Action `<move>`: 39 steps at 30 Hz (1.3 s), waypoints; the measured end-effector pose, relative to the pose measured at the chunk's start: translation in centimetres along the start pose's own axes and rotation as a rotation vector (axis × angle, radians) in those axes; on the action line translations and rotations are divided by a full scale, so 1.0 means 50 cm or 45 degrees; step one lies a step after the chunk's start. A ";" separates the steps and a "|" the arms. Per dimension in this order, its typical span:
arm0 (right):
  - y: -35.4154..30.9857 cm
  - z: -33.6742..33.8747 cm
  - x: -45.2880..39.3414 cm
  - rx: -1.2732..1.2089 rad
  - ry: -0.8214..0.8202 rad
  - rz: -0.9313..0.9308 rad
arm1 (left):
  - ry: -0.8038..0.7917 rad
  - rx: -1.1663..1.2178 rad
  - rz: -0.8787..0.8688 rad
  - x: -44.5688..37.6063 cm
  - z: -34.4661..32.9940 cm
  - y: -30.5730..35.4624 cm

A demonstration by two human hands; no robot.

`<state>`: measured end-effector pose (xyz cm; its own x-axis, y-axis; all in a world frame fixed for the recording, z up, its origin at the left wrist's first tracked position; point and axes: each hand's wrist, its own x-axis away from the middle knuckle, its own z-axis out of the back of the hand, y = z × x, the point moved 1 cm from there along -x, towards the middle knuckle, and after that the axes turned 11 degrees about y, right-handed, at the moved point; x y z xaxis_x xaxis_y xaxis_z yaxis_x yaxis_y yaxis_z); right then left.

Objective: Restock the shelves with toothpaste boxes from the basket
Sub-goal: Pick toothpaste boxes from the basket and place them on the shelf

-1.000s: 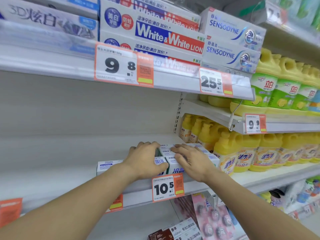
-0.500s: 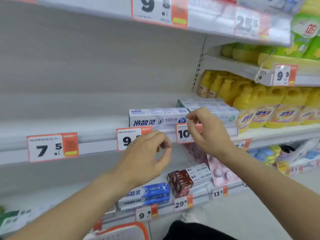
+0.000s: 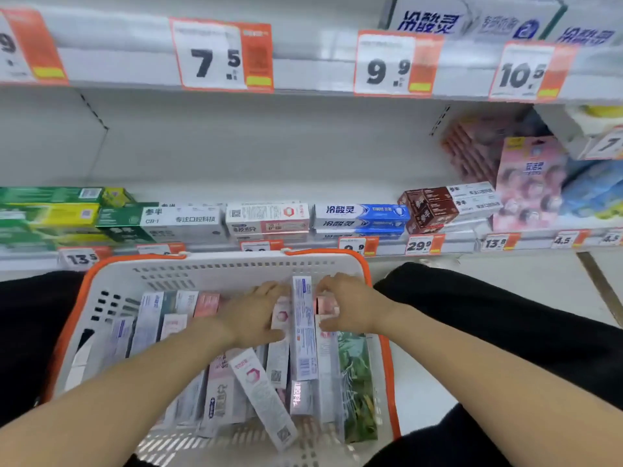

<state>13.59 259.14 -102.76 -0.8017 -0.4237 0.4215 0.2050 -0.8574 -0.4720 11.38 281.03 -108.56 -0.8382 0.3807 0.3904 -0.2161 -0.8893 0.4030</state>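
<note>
A white basket (image 3: 232, 268) with an orange rim sits low in front of me, filled with several toothpaste boxes lying lengthwise. One long white and blue toothpaste box (image 3: 304, 335) stands on its edge above the others. My left hand (image 3: 254, 315) lies flat against that box's left side, fingers fairly straight. My right hand (image 3: 350, 308) is on the other side, its fingers curled round the box's far end. A pink and white box (image 3: 261, 396) lies slanted across the pile. The low shelf (image 3: 269, 187) behind the basket carries a row of toothpaste boxes (image 3: 360, 215).
Price tags 7.5 (image 3: 220, 55), 9.9 (image 3: 394, 64) and 10.5 (image 3: 527, 72) hang on the shelf edge above. Pink packs (image 3: 529, 183) stand at the right of the low shelf. My dark-clad knees (image 3: 505, 325) flank the basket. Pale floor lies to the right.
My view has dropped from the upper shelves to the basket. Both hands left the shelf and came down into the basket, closing on either side of a white box.
</note>
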 end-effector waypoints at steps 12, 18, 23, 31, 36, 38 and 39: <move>-0.045 -0.102 -0.116 0.071 0.062 -0.331 | -0.128 0.392 0.199 0.012 -0.019 0.003; -0.068 -0.082 -0.134 -0.272 0.024 -0.462 | -0.306 0.533 0.354 0.053 0.020 -0.045; -0.073 -0.072 -0.134 -0.733 -0.160 -0.494 | -0.518 0.494 0.196 0.083 0.018 -0.071; -0.064 -0.053 -0.140 -0.871 -0.436 -0.493 | -0.137 0.638 0.321 0.081 -0.008 -0.112; -0.071 -0.060 -0.141 -0.880 -0.460 -0.498 | 0.131 0.619 0.362 0.090 0.026 -0.138; -0.072 -0.069 -0.143 -0.905 -0.410 -0.504 | 0.377 0.354 0.372 0.097 0.049 -0.164; -0.073 -0.074 -0.145 -0.929 -0.394 -0.505 | 0.447 0.206 0.398 0.106 0.059 -0.179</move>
<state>16.56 266.44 -106.96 -0.5285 -0.2851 0.7996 -0.5495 -0.6031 -0.5782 10.37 291.77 -107.66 -0.9746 -0.0307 0.2219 0.1293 -0.8861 0.4452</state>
